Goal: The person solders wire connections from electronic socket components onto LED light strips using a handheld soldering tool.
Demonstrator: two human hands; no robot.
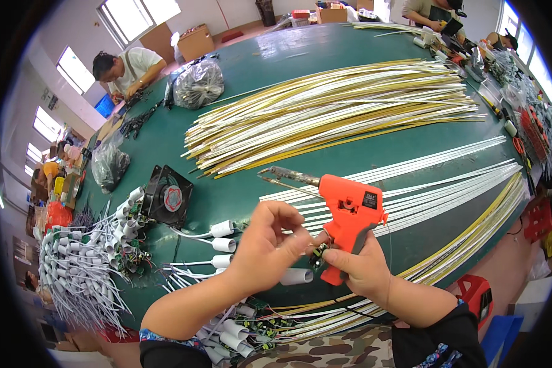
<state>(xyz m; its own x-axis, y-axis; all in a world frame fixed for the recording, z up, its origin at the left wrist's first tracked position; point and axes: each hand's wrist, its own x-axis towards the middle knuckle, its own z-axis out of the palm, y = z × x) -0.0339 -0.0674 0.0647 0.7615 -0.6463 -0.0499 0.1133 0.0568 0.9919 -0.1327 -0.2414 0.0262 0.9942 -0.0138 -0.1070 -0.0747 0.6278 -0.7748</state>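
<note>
An orange-red soldering gun is in my right hand, its grip wrapped by the fingers and its metal tip pointing up and left. A small green circuit board sits by my right thumb, next to the gun's handle. Close to that board is my left hand, its fingers curled and thumb drawn in. Whatever those fingers pinch is too small to make out. Below the hands lies a white plastic lamp cap. Behind the gun, narrow white strips lie side by side on the green table.
A thick pile of white and yellow strips covers the table's middle. At left are a black fan, white caps with wires and a plastic bag. More strips curve along the near right. A person works at far left.
</note>
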